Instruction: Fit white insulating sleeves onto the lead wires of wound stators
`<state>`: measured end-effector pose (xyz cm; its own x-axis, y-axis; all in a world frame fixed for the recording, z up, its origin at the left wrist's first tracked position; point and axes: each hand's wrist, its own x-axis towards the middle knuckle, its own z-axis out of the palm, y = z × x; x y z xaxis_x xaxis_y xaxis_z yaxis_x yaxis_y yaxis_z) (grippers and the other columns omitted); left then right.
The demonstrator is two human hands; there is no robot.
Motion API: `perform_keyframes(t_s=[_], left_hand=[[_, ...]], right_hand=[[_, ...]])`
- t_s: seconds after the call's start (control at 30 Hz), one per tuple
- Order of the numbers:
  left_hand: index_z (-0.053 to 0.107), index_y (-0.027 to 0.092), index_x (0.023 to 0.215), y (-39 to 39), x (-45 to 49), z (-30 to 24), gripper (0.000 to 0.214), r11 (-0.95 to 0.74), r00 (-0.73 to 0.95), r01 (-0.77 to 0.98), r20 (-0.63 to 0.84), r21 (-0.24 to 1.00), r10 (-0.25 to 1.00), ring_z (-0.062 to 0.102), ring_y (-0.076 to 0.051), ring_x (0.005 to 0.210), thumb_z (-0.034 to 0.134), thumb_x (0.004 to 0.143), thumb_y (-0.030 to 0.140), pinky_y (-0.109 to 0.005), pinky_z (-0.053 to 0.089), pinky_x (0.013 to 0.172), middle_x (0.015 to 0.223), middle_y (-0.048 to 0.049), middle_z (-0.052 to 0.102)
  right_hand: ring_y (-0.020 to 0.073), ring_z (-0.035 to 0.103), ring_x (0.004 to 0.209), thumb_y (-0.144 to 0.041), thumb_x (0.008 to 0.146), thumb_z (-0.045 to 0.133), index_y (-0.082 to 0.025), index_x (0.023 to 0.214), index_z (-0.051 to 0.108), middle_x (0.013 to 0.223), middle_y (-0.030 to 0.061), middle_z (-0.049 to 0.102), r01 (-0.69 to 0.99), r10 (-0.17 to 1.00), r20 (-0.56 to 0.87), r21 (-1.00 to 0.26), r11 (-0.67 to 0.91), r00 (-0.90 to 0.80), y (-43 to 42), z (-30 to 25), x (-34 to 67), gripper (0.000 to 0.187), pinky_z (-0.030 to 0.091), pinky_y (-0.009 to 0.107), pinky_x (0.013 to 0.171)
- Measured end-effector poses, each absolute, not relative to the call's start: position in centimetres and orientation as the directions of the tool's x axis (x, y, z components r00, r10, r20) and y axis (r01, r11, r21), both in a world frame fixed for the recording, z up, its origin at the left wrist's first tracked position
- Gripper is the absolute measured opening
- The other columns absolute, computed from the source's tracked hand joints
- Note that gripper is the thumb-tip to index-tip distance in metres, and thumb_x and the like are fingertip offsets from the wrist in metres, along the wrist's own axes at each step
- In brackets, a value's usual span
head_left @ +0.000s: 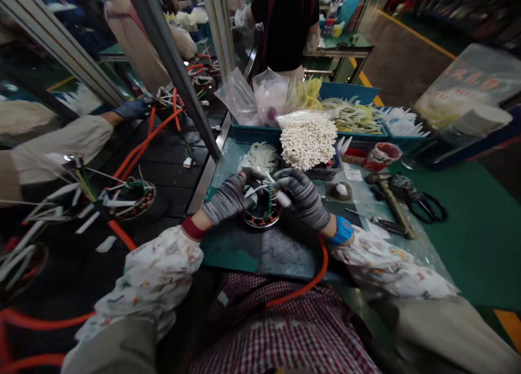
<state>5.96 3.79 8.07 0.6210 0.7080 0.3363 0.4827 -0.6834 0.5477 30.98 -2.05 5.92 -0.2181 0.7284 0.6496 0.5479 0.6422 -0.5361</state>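
Near front-left corner of green-topped bench (228,249): round, copper-wound metal ring (262,221), thin white leads (255,189) above it; grey-gloved left hand (232,197) pinches leads; grey-gloved right hand (305,197) curled narrow beside them, grip I cannot tell; I'd brace ring, part leads singly, avoid tugging

The table (480,238) bears one wound ring (264,222), one hammer (394,204).

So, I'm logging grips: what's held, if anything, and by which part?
Apparently white leads, in left hand and right hand; exactly where they're pinched can't be told.
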Motion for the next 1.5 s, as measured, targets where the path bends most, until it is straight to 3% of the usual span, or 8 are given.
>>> perform_keyframes(t_s=[0.27, 0.4, 0.53, 0.8, 1.0, 1.13, 1.33, 1.5], left_hand=[[0.075, 0.031, 0.138, 2.1, 8.0, 8.3, 0.03, -0.944, 0.731, 0.222, 0.599, 0.244, 0.327, 0.072, -0.024, 0.134, 0.07, 0.109, 0.026, -0.046, 0.057, 0.118, 0.138, -0.0064, 0.081], [0.077, 0.028, 0.134, 1.7, 9.4, 8.1, 0.025, -0.939, 0.79, 0.205, 0.519, 0.277, 0.326, 0.072, -0.022, 0.134, 0.062, 0.114, 0.031, -0.044, 0.051, 0.125, 0.133, -0.0058, 0.082], [0.081, 0.031, 0.128, 2.0, 10.2, 9.0, 0.025, -0.92, 0.838, 0.174, 0.438, 0.35, 0.325, 0.072, -0.024, 0.124, 0.062, 0.114, 0.039, -0.049, 0.044, 0.129, 0.12, -0.0041, 0.083], [0.079, 0.025, 0.134, 2.3, 9.9, 10.7, 0.032, -0.807, 0.854, 0.174, 0.322, 0.565, 0.409, 0.074, -0.026, 0.114, 0.068, 0.108, 0.039, -0.049, 0.052, 0.12, 0.118, -0.0084, 0.081], [0.061, 0.025, 0.157, -0.1, 9.4, 9.9, 0.05, -0.856, 0.712, 0.254, 0.512, 0.45, 0.48, 0.076, -0.026, 0.123, 0.059, 0.111, 0.042, -0.051, 0.05, 0.128, 0.128, -0.0084, 0.081], [0.07, 0.021, 0.143, -2.1, 10.2, 7.9, 0.048, -0.931, 0.672, 0.296, 0.646, 0.213, 0.361, 0.076, -0.03, 0.129, 0.066, 0.108, 0.054, -0.057, 0.052, 0.128, 0.133, -0.0124, 0.083], [0.082, 0.026, 0.115, -2.0, 9.5, 7.4, 0.019, -0.891, 0.683, 0.37, 0.572, 0.264, 0.454, 0.078, -0.026, 0.129, 0.067, 0.108, 0.035, -0.051, 0.059, 0.122, 0.131, -0.0096, 0.085], [0.08, 0.021, 0.115, 6.1, 5.1, 9.2, 0.047, -0.592, 0.505, 0.675, 0.309, 0.44, 0.806, 0.08, -0.027, 0.119, 0.034, 0.115, 0.032, -0.048, 0.064, 0.11, 0.121, -0.0121, 0.085]], right_hand=[[0.0261, 0.077, 0.111, -0.037, 0.105, 0.072, -0.028, 0.11, 0.078, 0.118, 0.0078, 0.081, 0.328, 0.764, 0.632, -0.7, 0.634, -0.128, -3.0, 5.8, 31.9, 0.012, 0.066, 0.048, 0.102], [0.021, 0.078, 0.103, -0.038, 0.112, 0.066, -0.034, 0.124, 0.078, 0.116, 0.0035, 0.081, 0.307, 0.785, 0.603, -0.78, 0.545, 0.139, -7.2, 8.4, 34.4, 0.018, 0.068, 0.04, 0.095], [0.028, 0.079, 0.117, -0.046, 0.095, 0.089, -0.038, 0.14, 0.078, 0.137, 0.0066, 0.08, 0.446, 0.793, 0.551, -0.66, 0.605, -0.262, -11.6, 10.6, 35.1, 0.048, 0.07, 0.043, 0.098], [0.0233, 0.086, 0.09, -0.037, 0.107, 0.071, -0.03, 0.115, 0.085, 0.103, 0.0034, 0.089, 0.5, 0.955, 0.272, -0.815, 0.294, -0.119, -12.4, 9.6, 31.1, 0.017, 0.072, 0.033, 0.077], [0.0258, 0.086, 0.089, -0.03, 0.096, 0.086, -0.035, 0.11, 0.086, 0.104, 0.0042, 0.088, 0.452, 0.848, 0.528, -0.765, 0.459, 0.033, -12.6, 7.4, 31.6, 0.015, 0.073, 0.036, 0.075], [0.0247, 0.085, 0.086, -0.027, 0.097, 0.085, -0.034, 0.107, 0.083, 0.104, 0.0024, 0.088, 0.483, 0.745, 0.637, -0.725, 0.491, 0.198, -11.4, 6.9, 30.8, 0.013, 0.073, 0.038, 0.076], [0.0275, 0.082, 0.086, -0.044, 0.108, 0.07, -0.03, 0.105, 0.076, 0.097, 0.0051, 0.085, 0.335, 0.721, 0.462, -0.884, 0.326, 0.516, -8.4, 6.6, 28.0, 0.015, 0.071, 0.046, 0.082], [0.0391, 0.078, 0.119, -0.04, 0.111, 0.06, -0.033, 0.13, 0.074, 0.126, 0.0166, 0.082, 0.396, 0.745, 0.428, -0.887, 0.238, 0.511, -7.1, 4.4, 27.5, 0.025, 0.061, 0.067, 0.113]])
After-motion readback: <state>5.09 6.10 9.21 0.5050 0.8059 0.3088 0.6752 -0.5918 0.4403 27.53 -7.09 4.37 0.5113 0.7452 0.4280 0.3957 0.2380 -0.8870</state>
